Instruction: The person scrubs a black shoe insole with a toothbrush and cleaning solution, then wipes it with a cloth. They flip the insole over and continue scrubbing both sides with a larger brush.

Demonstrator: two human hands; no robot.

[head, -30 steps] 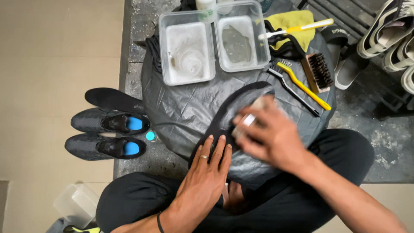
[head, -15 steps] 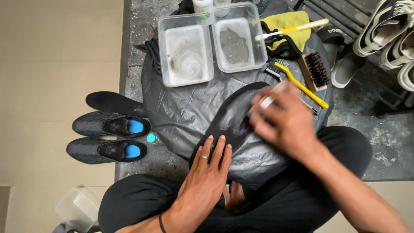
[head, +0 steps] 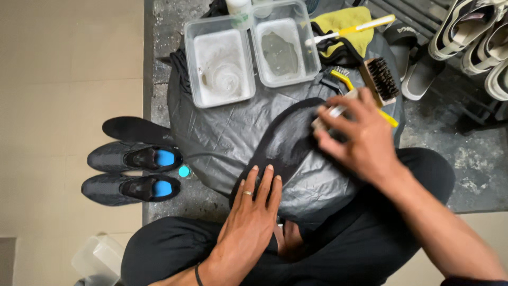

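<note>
Left hand (head: 248,220): lies flat, fingers spread, pressing the near end of the black insole (head: 286,143); its grip closes on nothing.
Right hand (head: 360,140): grip curled and pinching a small pale scrubbing brush (head: 329,114), set against the insole's far end.
Insole: lies lengthwise on grey plastic sheeting (head: 222,132) draped over a rounded support in front of the person's lap.
Tubs: 2 clear plastic tubs beyond the insole, the left tub (head: 218,59) with foamy water, the right tub (head: 283,50) with murky grey water.
Tools: a yellow-handled brush (head: 352,87) and a wooden bristle brush (head: 380,79) just beside the right hand; a toothbrush (head: 352,29) on a yellow cloth (head: 344,18).
Shoes: 1 dark pair with blue lining (head: 132,172) on the floor at left, a spare insole (head: 135,130) beside it.
Risk: the insole may slide on the slick sheeting if the left palm eases off; a long stroke could knock the near brushes or tip a tub.
</note>
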